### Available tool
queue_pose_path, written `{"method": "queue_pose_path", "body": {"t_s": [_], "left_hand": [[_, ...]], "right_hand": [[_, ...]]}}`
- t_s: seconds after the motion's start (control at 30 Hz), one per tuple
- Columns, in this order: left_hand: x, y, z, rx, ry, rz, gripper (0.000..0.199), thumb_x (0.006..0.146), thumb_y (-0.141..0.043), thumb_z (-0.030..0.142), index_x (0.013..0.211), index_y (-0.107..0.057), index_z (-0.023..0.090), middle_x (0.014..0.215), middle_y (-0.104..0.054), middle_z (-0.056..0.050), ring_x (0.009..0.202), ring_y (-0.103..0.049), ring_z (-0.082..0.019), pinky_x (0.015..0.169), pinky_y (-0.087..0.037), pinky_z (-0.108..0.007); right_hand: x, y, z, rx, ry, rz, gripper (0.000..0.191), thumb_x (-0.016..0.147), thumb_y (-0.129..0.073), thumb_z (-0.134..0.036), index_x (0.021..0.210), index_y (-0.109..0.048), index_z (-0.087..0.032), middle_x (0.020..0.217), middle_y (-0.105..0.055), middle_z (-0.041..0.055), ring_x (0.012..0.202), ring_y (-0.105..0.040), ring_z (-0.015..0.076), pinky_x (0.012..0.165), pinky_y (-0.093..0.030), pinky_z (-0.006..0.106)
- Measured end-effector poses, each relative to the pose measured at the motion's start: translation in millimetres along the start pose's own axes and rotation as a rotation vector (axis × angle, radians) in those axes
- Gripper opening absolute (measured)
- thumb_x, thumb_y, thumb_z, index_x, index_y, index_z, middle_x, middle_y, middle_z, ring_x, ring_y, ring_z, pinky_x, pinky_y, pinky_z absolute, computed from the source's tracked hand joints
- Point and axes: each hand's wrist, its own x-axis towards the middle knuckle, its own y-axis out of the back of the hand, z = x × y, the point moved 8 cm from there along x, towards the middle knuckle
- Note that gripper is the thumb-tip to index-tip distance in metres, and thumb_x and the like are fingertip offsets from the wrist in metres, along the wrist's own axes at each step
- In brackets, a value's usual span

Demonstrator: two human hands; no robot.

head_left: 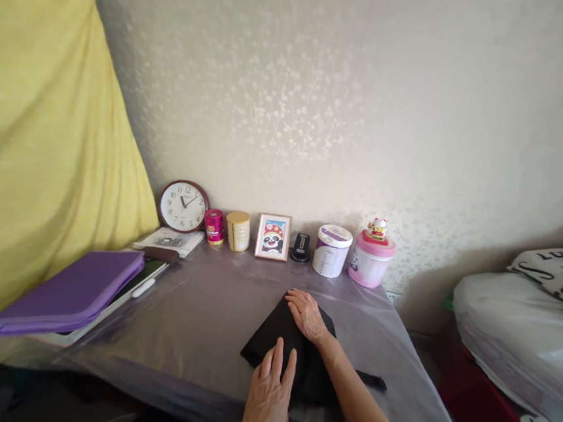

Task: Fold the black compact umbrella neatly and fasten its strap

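Observation:
A black cloth-like item (pixel 271 331) lies on the table, folded, with a narrow black strip (pixel 372 380) sticking out to its right. My left hand (pixel 271 384) rests on its near part, fingers stretched forward and somewhat apart. Farther up, my right hand (pixel 306 313) lies flat on its upper part, fingers pointing to the left. Part of the black item is hidden under my right forearm.
Along the wall stand a clock (pixel 184 206), a pink can (pixel 214 227), a yellow-lidded jar (pixel 238 231), a framed panda picture (pixel 273 237), a black device (pixel 301 247) and two tubs (pixel 331 251). A purple folder (pixel 70 288) lies at left.

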Motion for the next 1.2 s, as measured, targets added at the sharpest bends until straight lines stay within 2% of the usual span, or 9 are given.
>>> {"method": "queue_pose_path", "body": {"t_s": [0.13, 0.23, 0.37, 0.5, 0.7, 0.83, 0.93, 1.07, 1.2], "left_hand": [[1, -0.6, -2, 0.013, 0.024, 0.024, 0.099, 0.054, -0.051, 0.008, 0.141, -0.005, 0.021, 0.149, -0.004, -0.007, 0.130, -0.018, -0.030, 0.102, -0.025, -0.042], [0, 2.0, -1, 0.015, 0.049, 0.009, 0.097, 0.056, -0.048, 0.008, 0.141, -0.003, 0.016, 0.149, -0.005, -0.006, 0.131, -0.017, -0.029, 0.102, -0.026, -0.040], [-2, 9.8, -2, 0.024, 0.112, -0.051, 0.094, 0.057, -0.044, 0.001, 0.140, -0.002, 0.015, 0.149, -0.008, -0.009, 0.132, -0.017, -0.027, 0.101, -0.028, -0.037], [-1, 14.8, -2, 0.021, 0.153, -0.086, 0.084, 0.063, -0.040, -0.001, 0.140, -0.012, 0.015, 0.147, -0.017, -0.012, 0.131, -0.021, -0.027, 0.099, -0.031, -0.037], [0, 18.1, -2, 0.033, 0.173, -0.066, 0.087, 0.062, -0.043, -0.002, 0.140, -0.009, 0.014, 0.144, -0.026, -0.013, 0.127, -0.027, -0.027, 0.096, -0.033, -0.035], [-1, 24.4, -4, 0.039, 0.208, -0.068, 0.090, 0.061, -0.049, -0.001, 0.140, -0.008, 0.012, 0.140, -0.032, -0.013, 0.123, -0.031, -0.028, 0.094, -0.034, -0.034], [-1, 30.5, -7, 0.056, 0.229, -0.033, 0.088, 0.063, -0.051, 0.002, 0.140, -0.010, 0.014, 0.132, -0.042, -0.013, 0.117, -0.037, -0.029, 0.092, -0.036, -0.037], [-1, 35.4, -7, 0.116, 0.239, -0.019, 0.086, 0.064, -0.050, 0.002, 0.140, -0.013, 0.016, 0.127, -0.046, -0.013, 0.113, -0.043, -0.029, 0.092, -0.036, -0.041], [0, 31.3, -6, 0.070, 0.254, -0.096, 0.086, 0.065, -0.047, -0.001, 0.140, -0.010, 0.014, 0.135, -0.036, -0.017, 0.098, -0.056, -0.024, 0.081, -0.044, -0.032]], "right_hand": [[20, -8, 31, -0.029, -0.157, -0.063, 0.031, 0.091, -0.036, -0.025, 0.109, -0.060, -0.021, 0.118, -0.060, 0.0046, 0.112, -0.051, 0.0161, 0.098, -0.035, 0.034], [21, 4, 36, -0.065, -0.247, -0.016, 0.030, 0.091, -0.036, -0.027, 0.108, -0.060, -0.020, 0.119, -0.058, 0.0079, 0.112, -0.051, 0.0190, 0.097, -0.035, 0.037], [-6, 29, -10, 0.018, -0.080, 0.117, 0.032, 0.093, -0.033, -0.028, 0.106, -0.060, -0.018, 0.113, -0.061, 0.0084, 0.113, -0.049, 0.0185, 0.099, -0.033, 0.037], [-40, 15, -51, 0.129, 0.111, -0.013, 0.031, 0.093, -0.034, -0.028, 0.102, -0.063, -0.023, 0.106, -0.065, 0.0031, 0.116, -0.047, 0.0174, 0.103, -0.029, 0.038], [-10, -2, -6, 0.016, -0.007, 0.005, 0.031, 0.091, -0.035, -0.023, 0.103, -0.063, -0.021, 0.114, -0.062, 0.0033, 0.118, -0.045, 0.0193, 0.101, -0.029, 0.041], [6, 14, 21, -0.094, -0.199, 0.120, 0.028, 0.089, -0.039, -0.022, 0.104, -0.063, -0.019, 0.116, -0.060, 0.0084, 0.111, -0.051, 0.0217, 0.095, -0.037, 0.039], [-11, 26, 8, -0.096, -0.190, 0.213, 0.027, 0.089, -0.039, -0.022, 0.101, -0.063, -0.018, 0.112, -0.061, 0.0094, 0.104, -0.054, 0.0212, 0.092, -0.039, 0.036], [-42, 19, -16, -0.087, -0.098, 0.178, 0.030, 0.088, -0.039, -0.019, 0.108, -0.060, -0.020, 0.117, -0.059, 0.0067, 0.107, -0.051, 0.0211, 0.094, -0.038, 0.036], [-59, 14, 9, -0.092, -0.242, 0.146, 0.036, 0.083, -0.040, -0.014, 0.114, -0.058, -0.019, 0.122, -0.056, 0.0083, 0.110, -0.051, 0.0220, 0.095, -0.037, 0.037]]}}
